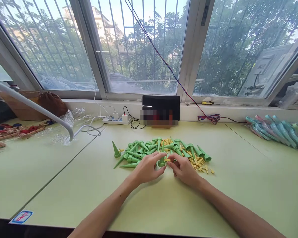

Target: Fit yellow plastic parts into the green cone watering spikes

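Observation:
Near the middle of the table, my left hand (150, 167) is closed round the base of a green plastic spike (162, 161), which stands with its tip upward. From the right, my right hand (185, 168) pinches a small yellow plug (167, 160) against the side of that base; whether it sits in a hole I cannot tell. Behind both hands lies a heap of green spikes (132, 158). Loose yellow plugs (200, 164) are scattered at its right and among it. One upright spike (116, 150) stands apart at the left, a yellow piece at its base.
A dark screen (161, 107) on a stand and a white power strip (116, 120) are at the back. A white tube (39, 107) crosses the left side. Beaded wooden items (22, 130) lie far left, plastic-wrapped packets (278, 130) far right.

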The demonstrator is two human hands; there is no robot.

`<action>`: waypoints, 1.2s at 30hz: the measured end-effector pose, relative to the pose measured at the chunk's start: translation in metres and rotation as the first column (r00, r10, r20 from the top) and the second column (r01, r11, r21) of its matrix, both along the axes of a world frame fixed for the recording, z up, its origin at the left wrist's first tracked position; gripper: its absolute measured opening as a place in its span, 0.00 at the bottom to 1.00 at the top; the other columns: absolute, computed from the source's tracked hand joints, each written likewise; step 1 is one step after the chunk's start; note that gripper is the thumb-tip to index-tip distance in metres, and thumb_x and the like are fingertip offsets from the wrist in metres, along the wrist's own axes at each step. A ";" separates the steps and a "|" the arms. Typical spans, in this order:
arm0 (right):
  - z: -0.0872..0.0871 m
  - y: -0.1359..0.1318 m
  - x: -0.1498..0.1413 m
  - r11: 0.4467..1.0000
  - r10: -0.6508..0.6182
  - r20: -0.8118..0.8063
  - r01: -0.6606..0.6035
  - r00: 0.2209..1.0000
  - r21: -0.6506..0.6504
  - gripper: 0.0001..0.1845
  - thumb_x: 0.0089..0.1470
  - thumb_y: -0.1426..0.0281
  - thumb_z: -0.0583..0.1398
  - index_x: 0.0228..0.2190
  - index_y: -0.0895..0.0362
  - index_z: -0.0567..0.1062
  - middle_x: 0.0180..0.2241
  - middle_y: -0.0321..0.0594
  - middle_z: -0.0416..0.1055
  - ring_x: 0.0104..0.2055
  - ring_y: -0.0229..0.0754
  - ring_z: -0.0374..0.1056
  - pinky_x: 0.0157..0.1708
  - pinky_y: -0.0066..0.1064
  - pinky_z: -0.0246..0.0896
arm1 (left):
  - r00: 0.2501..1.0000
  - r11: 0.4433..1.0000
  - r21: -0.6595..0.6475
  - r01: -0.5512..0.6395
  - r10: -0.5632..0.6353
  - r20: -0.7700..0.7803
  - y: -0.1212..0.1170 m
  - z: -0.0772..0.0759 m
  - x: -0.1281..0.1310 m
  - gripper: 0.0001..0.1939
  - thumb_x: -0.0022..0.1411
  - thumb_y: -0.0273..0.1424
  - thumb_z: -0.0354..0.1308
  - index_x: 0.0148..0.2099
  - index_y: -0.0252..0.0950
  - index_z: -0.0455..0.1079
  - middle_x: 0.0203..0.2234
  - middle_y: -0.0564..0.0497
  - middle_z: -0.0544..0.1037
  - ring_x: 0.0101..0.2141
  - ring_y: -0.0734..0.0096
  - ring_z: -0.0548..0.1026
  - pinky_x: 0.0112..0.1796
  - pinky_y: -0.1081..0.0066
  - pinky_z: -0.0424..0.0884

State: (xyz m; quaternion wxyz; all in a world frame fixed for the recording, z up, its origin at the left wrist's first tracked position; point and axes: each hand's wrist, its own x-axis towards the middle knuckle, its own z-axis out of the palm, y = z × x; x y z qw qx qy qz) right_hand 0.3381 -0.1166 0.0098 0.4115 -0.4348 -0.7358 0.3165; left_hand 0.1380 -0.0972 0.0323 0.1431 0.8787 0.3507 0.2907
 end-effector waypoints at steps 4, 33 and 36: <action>-0.001 0.000 -0.001 0.999 -0.010 0.041 0.009 0.999 0.034 0.14 0.64 0.60 0.53 0.31 0.55 0.69 0.19 0.32 0.63 0.21 0.37 0.59 0.25 0.28 0.55 | 1.000 1.000 0.013 0.002 -0.002 0.007 -0.001 0.000 0.000 0.20 0.60 0.31 0.55 0.55 0.38 0.69 0.35 0.50 0.76 0.23 0.76 0.68 0.27 0.75 0.65; -0.006 0.005 0.000 0.994 -0.012 0.048 0.007 0.999 0.108 0.08 0.62 0.68 0.56 0.32 0.57 0.72 0.24 0.32 0.65 0.27 0.36 0.58 0.29 0.28 0.53 | 0.998 1.000 0.005 0.002 -0.002 -0.066 0.000 0.000 -0.001 0.20 0.62 0.31 0.55 0.57 0.38 0.67 0.39 0.49 0.75 0.26 0.75 0.69 0.27 0.75 0.64; -0.007 0.006 0.000 0.995 -0.007 0.056 0.002 0.998 0.101 0.08 0.63 0.68 0.56 0.31 0.57 0.71 0.22 0.31 0.62 0.25 0.36 0.56 0.28 0.28 0.51 | 0.996 1.000 0.005 0.008 -0.008 -0.084 0.001 0.000 -0.002 0.21 0.62 0.30 0.55 0.58 0.39 0.67 0.39 0.49 0.74 0.27 0.74 0.70 0.27 0.75 0.64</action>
